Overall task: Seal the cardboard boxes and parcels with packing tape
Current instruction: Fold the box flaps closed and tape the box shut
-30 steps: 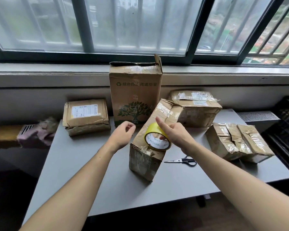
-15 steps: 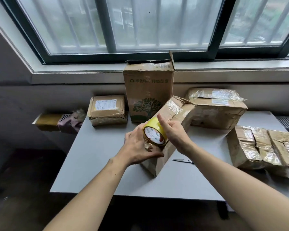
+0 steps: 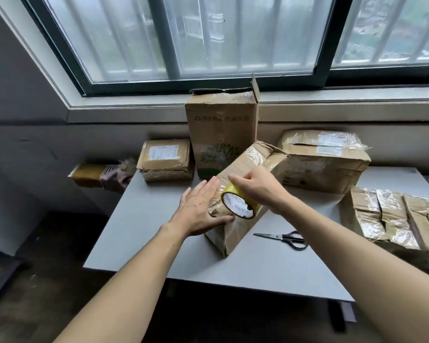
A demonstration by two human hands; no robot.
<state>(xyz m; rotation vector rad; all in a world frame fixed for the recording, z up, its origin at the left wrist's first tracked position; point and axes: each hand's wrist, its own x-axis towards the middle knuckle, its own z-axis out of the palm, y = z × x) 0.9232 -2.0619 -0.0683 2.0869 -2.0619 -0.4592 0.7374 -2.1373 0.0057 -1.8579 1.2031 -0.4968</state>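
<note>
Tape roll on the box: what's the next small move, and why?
Probably pull the roll with the right hand along the box, away from the left hand, which presses flat on the box beside the roll, seemingly anchoring the tape's start.

Left hand (image 3: 198,214) flat on parcel (image 3: 235,184) — right hand (image 3: 258,186) grips tape roll (image 3: 240,204).

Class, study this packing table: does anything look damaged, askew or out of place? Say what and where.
The tall carton at the back has one top flap sticking up, unsealed. The crumpled parcel under the left hand and tape roll sits tilted, far end raised. The rear right box has a dented top under loose film.
</note>
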